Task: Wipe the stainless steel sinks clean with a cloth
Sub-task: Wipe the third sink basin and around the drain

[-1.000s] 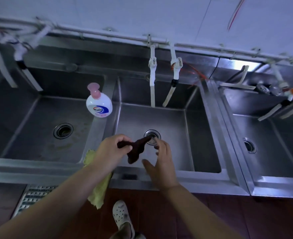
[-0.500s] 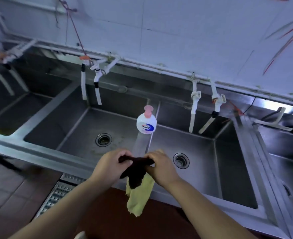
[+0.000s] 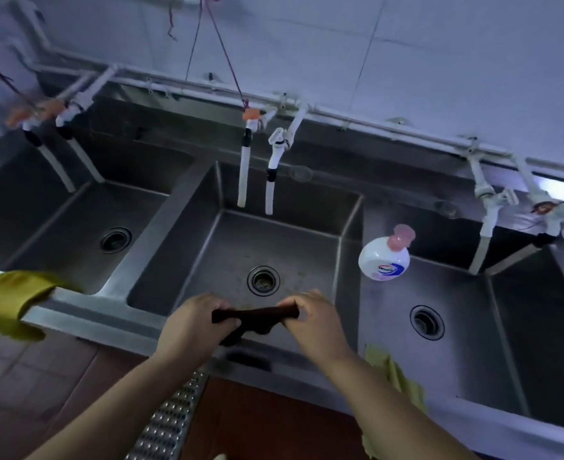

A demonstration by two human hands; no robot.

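Note:
A dark brown cloth (image 3: pixel 257 318) is stretched and twisted between both hands over the front edge of the middle stainless steel sink (image 3: pixel 227 247). My left hand (image 3: pixel 192 322) grips its left end and my right hand (image 3: pixel 313 318) grips its right end. The drain (image 3: pixel 263 280) of this basin lies just beyond the cloth. Another basin (image 3: pixel 466 313) lies to the right and one more (image 3: pixel 74 227) to the left.
A white soap bottle with a pink pump (image 3: pixel 385 255) stands on the divider right of the middle basin. Yellow cloths hang over the front rim at left (image 3: pixel 8 298) and right (image 3: pixel 395 370). White taps (image 3: pixel 274 167) hang above the basins. A metal floor grate (image 3: pixel 171 423) lies below.
The view has swung left, so the middle basin is now in front of me. My hands have drawn apart, pulling the dark cloth taut between them.

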